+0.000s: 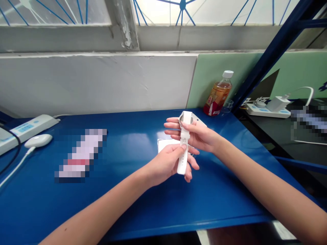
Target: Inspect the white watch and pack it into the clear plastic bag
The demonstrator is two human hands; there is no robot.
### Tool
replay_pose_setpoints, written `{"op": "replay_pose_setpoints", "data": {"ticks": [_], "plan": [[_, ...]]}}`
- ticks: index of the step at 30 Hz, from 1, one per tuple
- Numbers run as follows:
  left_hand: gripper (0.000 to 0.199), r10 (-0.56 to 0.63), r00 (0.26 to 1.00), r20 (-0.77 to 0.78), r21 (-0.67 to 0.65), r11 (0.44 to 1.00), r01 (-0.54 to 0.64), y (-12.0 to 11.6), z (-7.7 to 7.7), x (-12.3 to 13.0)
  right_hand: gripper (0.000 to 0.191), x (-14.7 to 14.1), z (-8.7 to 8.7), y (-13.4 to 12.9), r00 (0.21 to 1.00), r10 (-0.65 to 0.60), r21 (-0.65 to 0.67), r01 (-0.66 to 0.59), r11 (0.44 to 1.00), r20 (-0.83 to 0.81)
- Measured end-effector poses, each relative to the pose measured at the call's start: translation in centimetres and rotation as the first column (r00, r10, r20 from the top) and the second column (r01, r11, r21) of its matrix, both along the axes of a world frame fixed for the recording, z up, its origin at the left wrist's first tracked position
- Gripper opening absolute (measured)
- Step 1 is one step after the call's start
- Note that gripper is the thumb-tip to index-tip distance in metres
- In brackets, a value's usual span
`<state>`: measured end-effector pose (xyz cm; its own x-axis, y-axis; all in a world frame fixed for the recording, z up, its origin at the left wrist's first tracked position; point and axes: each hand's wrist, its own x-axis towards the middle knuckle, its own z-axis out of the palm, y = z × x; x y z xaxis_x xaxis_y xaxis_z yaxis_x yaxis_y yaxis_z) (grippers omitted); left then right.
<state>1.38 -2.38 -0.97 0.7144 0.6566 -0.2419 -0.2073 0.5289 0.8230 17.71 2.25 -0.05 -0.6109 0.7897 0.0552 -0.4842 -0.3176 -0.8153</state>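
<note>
A white wristwatch (184,136) is held up over the blue desk, its strap running down toward me. My right hand (198,134) grips the upper part near the watch case, thumb on top and fingers beneath. With thumb and fingers, my left hand (173,158) pinches the lower strap, whose holed end sticks out below. Behind the hands, a white flat object (163,144) lies on the desk, mostly hidden. Another flat white piece (200,119) shows just past my right hand; I cannot make out what it is.
A blurred-out phone-like object (83,153) lies left on the blue desk (127,190). Further left are a white power strip (33,127) and a white cabled device (38,140). A drink bottle (219,93) stands at the back right beside a blue post (268,54). Another power strip (268,110) is beyond.
</note>
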Motion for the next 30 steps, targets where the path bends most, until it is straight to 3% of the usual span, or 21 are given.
{"op": "replay_pose_setpoints", "data": {"ticks": [6, 11, 15, 23, 30], "plan": [[0.028, 0.025, 1.0, 0.015, -0.037, 0.999, -0.025, -0.2, 0.19, 0.38, 0.034, -0.12, 0.12, 0.1, 0.998, -0.05, -0.129, 0.053, 0.99, 0.022], [0.027, 0.058, 0.998, 0.002, -0.102, 0.993, -0.057, -0.73, 0.28, 0.72, 0.03, 0.05, -0.13, 0.33, 0.997, -0.023, -0.097, 0.03, 0.995, 0.079], [0.028, 0.076, 0.996, 0.035, -0.11, 0.991, -0.072, -0.75, 0.42, 0.75, 0.034, 0.31, -0.12, 0.41, 0.999, 0.009, -0.096, -0.006, 0.995, 0.032], [0.027, 0.028, 0.985, 0.169, -0.156, 0.988, -0.001, -0.68, 0.78, 0.27, 0.07, 0.43, 0.3, 0.32, 0.998, 0.056, -0.175, -0.053, 0.983, 0.011], [0.024, 0.022, 0.988, 0.151, -0.155, 0.988, 0.001, -0.33, 0.33, 0.1, 0.079, 0.47, 0.34, 0.28, 0.999, 0.032, -0.14, -0.031, 0.99, 0.01]]}}
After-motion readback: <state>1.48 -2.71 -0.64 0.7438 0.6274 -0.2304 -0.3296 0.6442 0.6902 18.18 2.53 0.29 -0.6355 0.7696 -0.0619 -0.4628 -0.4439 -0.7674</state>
